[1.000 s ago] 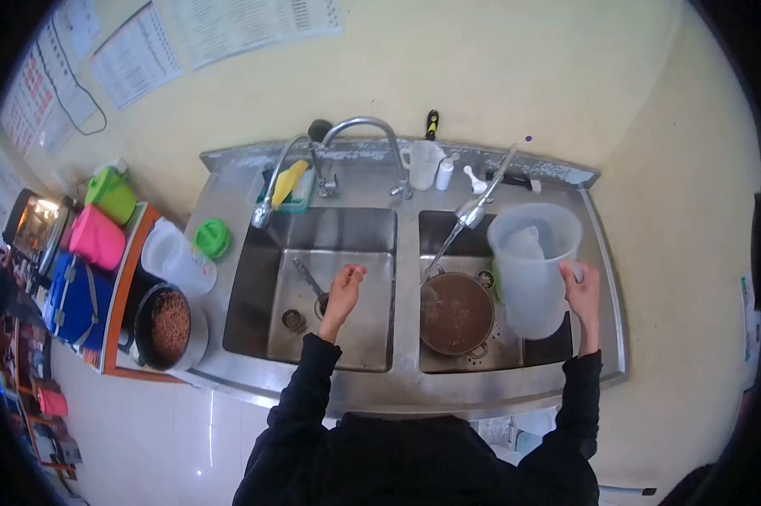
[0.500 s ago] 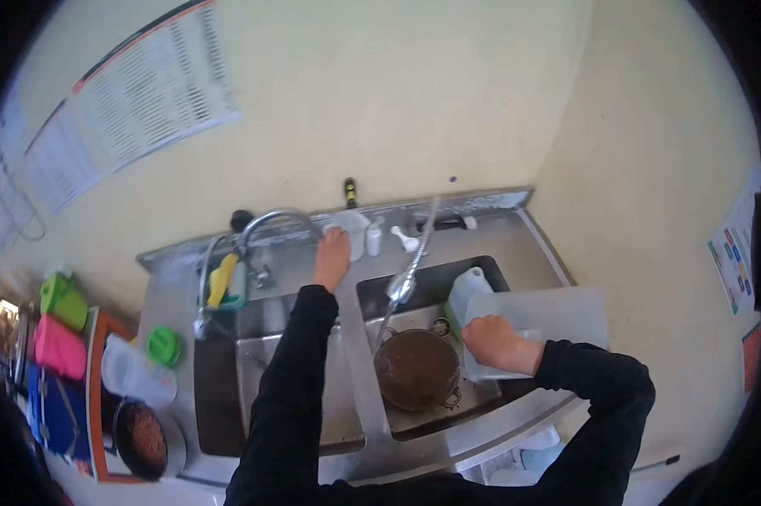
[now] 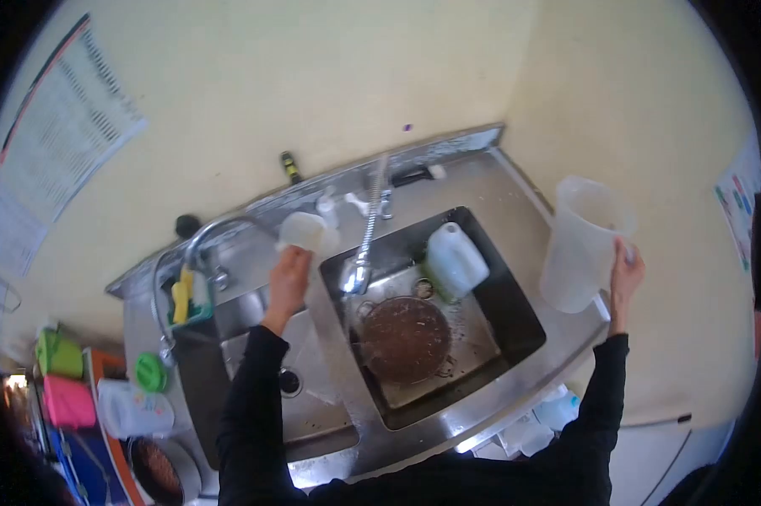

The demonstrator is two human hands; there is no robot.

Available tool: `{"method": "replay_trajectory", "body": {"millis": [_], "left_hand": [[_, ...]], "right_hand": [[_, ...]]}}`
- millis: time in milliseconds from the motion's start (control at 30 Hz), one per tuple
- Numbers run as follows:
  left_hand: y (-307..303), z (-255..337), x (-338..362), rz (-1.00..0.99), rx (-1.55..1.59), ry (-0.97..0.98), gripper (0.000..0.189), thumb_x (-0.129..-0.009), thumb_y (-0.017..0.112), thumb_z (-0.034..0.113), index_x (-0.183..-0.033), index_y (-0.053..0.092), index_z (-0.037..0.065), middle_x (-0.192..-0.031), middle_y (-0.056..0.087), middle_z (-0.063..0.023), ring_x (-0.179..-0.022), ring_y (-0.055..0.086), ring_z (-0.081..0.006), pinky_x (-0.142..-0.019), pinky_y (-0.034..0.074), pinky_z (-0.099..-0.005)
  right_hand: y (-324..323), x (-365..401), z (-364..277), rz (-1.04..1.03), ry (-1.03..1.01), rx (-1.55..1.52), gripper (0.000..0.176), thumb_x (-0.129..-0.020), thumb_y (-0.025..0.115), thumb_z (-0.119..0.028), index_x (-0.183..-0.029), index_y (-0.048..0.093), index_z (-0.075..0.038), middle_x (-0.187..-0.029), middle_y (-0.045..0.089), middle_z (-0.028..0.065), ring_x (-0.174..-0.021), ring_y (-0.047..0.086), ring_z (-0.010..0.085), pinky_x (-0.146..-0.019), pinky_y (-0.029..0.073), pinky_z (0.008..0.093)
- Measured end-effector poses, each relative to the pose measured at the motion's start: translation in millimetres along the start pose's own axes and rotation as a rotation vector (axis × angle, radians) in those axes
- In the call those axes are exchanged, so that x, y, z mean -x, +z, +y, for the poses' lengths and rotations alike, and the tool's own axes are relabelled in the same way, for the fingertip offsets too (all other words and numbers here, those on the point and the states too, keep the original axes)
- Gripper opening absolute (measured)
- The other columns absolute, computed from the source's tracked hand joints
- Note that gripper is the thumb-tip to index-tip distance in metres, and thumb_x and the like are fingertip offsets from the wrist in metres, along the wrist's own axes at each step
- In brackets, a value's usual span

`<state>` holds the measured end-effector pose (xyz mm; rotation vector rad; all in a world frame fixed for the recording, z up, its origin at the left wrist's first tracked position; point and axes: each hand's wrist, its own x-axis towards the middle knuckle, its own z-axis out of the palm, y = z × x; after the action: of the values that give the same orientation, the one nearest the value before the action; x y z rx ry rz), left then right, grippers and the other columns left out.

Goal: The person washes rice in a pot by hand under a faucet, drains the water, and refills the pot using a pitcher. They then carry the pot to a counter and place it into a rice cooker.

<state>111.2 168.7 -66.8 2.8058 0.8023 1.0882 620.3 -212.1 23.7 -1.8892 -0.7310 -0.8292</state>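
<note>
My left hand (image 3: 289, 278) is closed on a white plastic cup (image 3: 301, 231) behind the divider between the two basins. Over the counter to the right of the sink, my right hand (image 3: 625, 268) grips the side of a tall translucent pitcher (image 3: 573, 253), which is nearly upright with its mouth up. In the right basin a round pot (image 3: 406, 339) holds brownish liquid. A whitish plastic jug (image 3: 458, 261) lies tilted behind it, near the drain. The spray nozzle (image 3: 355, 277) hangs above the pot.
A curved faucet (image 3: 229, 221) arches over the left basin (image 3: 334, 422). A green caddy (image 3: 199, 304) holds a yellow item. A brush (image 3: 418, 174) lies along the back ledge. At left are a green lid (image 3: 150, 372), a clear container (image 3: 136, 408) and a pot of reddish-brown food (image 3: 157, 468).
My right hand has carried the pitcher from above the right basin to the right-hand counter and turned it upright. The view has shifted. My left hand stays at the white cup.
</note>
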Motion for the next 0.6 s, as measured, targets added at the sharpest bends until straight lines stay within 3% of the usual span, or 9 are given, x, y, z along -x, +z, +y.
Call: {"method": "replay_trajectory", "body": {"millis": [67, 100, 167, 333, 467, 567, 600], "left_hand": [[-13.2, 24.7, 22.5, -0.104, 0.026, -0.071, 0.025, -0.077, 0.058, 0.001, -0.101, 0.062, 0.005, -0.098, 0.058, -0.0117, -0.085, 0.061, -0.0307, -0.068, 0.051, -0.0381], [-21.9, 37.6, 29.6, -0.168, 0.047, -0.107, 0.027, -0.077, 0.059, 0.002, -0.103, 0.062, 0.005, -0.098, 0.057, -0.0112, -0.087, 0.06, -0.0296, -0.067, 0.051, -0.0372], [-27.0, 51.2, 48.2, -0.205, -0.008, 0.001, 0.029, -0.076, 0.06, 0.004, -0.105, 0.062, 0.005, -0.098, 0.057, -0.0096, -0.091, 0.059, -0.0275, -0.073, 0.052, -0.0371], [-34.3, 83.8, 82.9, -0.299, -0.059, 0.188, 0.031, -0.075, 0.062, 0.011, -0.105, 0.062, 0.005, -0.096, 0.055, -0.0066, -0.098, 0.057, -0.0235, -0.09, 0.05, -0.0396], [-36.7, 100.9, 92.8, -0.304, -0.069, 0.236, 0.03, -0.075, 0.062, 0.013, -0.104, 0.062, 0.006, -0.096, 0.054, -0.0056, -0.098, 0.057, -0.0225, -0.095, 0.048, -0.0409], [-35.8, 107.8, 97.9, -0.27, -0.01, 0.206, 0.03, -0.075, 0.063, 0.01, -0.105, 0.063, 0.007, -0.097, 0.055, -0.0059, -0.095, 0.058, -0.0233, -0.092, 0.049, -0.04], [-35.5, 109.5, 99.3, -0.255, 0.016, 0.184, 0.03, -0.075, 0.063, 0.008, -0.105, 0.063, 0.008, -0.097, 0.055, -0.0062, -0.094, 0.059, -0.0237, -0.09, 0.05, -0.0396]], "right_hand": [[-0.2, 18.2, 50.8, -0.016, 0.195, 0.176, 0.041, -0.089, 0.066, -0.036, -0.068, 0.058, -0.002, -0.051, 0.048, -0.0009, -0.047, 0.044, 0.0069, -0.043, 0.035, 0.0257], [6.1, 25.9, 44.4, 0.034, 0.214, 0.088, 0.042, -0.089, 0.066, -0.037, -0.067, 0.058, -0.003, -0.051, 0.046, -0.0015, -0.045, 0.042, 0.0066, -0.042, 0.033, 0.0252], [8.6, 35.7, 27.3, 0.146, 0.257, -0.069, 0.043, -0.088, 0.066, -0.039, -0.065, 0.056, -0.004, -0.049, 0.041, -0.0028, -0.043, 0.038, 0.006, -0.04, 0.03, 0.0243], [27.4, 53.4, 85.2, 0.282, 0.164, 0.095, 0.044, -0.088, 0.066, -0.042, -0.072, 0.059, -0.001, -0.052, 0.047, 0.0005, -0.044, 0.042, 0.0094, -0.042, 0.035, 0.0254], [14.7, 64.0, 54.6, 0.074, 0.283, 0.154, 0.047, -0.088, 0.063, -0.046, -0.092, 0.061, 0.001, -0.076, 0.06, 0.0115, -0.071, 0.055, 0.0199, -0.065, 0.046, 0.034], [7.5, 82.0, 25.5, 0.306, 0.04, 0.658, 0.053, -0.089, 0.061, -0.047, -0.111, 0.055, 0.001, -0.106, 0.056, 0.0192, -0.103, 0.05, 0.0296, -0.088, 0.039, 0.0435], [7.5, 89.4, 6.6, 0.309, 0.081, 0.637, 0.055, -0.089, 0.061, -0.046, -0.115, 0.052, 0.001, -0.11, 0.053, 0.0193, -0.108, 0.047, 0.0308, -0.091, 0.036, 0.0446]]}}
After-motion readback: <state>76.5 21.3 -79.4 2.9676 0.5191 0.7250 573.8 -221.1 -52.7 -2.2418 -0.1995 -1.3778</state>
